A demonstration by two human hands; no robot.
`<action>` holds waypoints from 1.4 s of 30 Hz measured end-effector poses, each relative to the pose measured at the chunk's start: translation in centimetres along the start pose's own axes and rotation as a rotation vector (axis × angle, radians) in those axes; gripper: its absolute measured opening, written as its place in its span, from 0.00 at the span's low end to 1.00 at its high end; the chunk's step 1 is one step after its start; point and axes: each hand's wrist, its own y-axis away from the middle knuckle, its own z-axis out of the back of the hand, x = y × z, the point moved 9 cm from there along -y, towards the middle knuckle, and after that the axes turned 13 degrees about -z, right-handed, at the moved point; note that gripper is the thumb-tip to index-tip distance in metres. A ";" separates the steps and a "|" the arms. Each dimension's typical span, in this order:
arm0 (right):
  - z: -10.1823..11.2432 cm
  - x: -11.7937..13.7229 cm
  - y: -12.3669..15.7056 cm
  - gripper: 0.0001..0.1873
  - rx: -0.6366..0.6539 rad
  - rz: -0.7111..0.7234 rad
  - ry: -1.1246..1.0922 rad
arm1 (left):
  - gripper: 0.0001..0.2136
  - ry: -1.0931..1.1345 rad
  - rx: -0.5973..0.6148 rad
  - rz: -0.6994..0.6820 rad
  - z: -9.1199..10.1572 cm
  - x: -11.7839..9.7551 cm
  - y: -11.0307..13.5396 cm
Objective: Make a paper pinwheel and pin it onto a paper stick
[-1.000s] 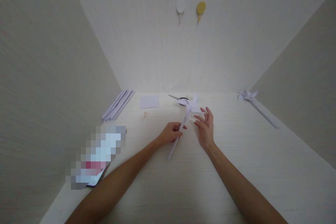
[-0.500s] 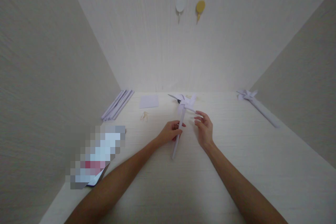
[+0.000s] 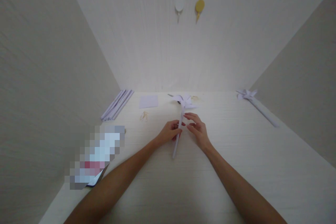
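A pale paper pinwheel (image 3: 184, 102) stands tilted over the tabletop, its blades at the top of a rolled-paper stick. My left hand (image 3: 170, 132) is closed round the middle of that stick. Just right of the stick is my right hand (image 3: 197, 128), with fingers apart and curved; its fingertips come close to the stick below the blades, and I cannot tell whether they touch. Partly hidden behind the blades lies a dark-handled tool with a blade (image 3: 179, 102), perhaps scissors.
Several rolled paper sticks (image 3: 118, 105) lie at the left wall, near a square paper sheet (image 3: 148, 102) and small thin sticks (image 3: 144, 116). A phone (image 3: 96, 178), mostly blurred out, lies front left. Another pinwheel (image 3: 262, 109) lies at the right. Two hooks (image 3: 200, 6) hang on the wall.
My right hand has moved left, from the blade's tip to beside the stick. The pinwheel's blades have turned. My left hand keeps its hold in the same place.
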 end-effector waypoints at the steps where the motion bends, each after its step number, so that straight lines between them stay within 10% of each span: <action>1: 0.3 -0.2 -0.1 0.12 -0.029 0.003 -0.012 | 0.17 0.001 0.000 0.004 0.0 0.0 0.0; 9: 4.4 -2.5 0.0 0.27 -0.401 0.033 -0.168 | 0.17 -0.021 0.021 0.037 0.1 -0.1 0.5; 24: 2.7 -1.0 0.2 0.22 -0.252 0.019 -0.083 | 0.17 -0.014 -0.030 0.052 0.3 -0.2 0.4; 31: 4.2 -0.7 0.9 0.34 -0.439 0.055 -0.100 | 0.15 -0.013 -0.013 0.051 0.2 0.2 0.4; 42: 2.2 1.1 1.1 0.16 -0.283 0.116 0.140 | 0.14 -0.034 -0.033 0.036 0.3 -0.1 0.2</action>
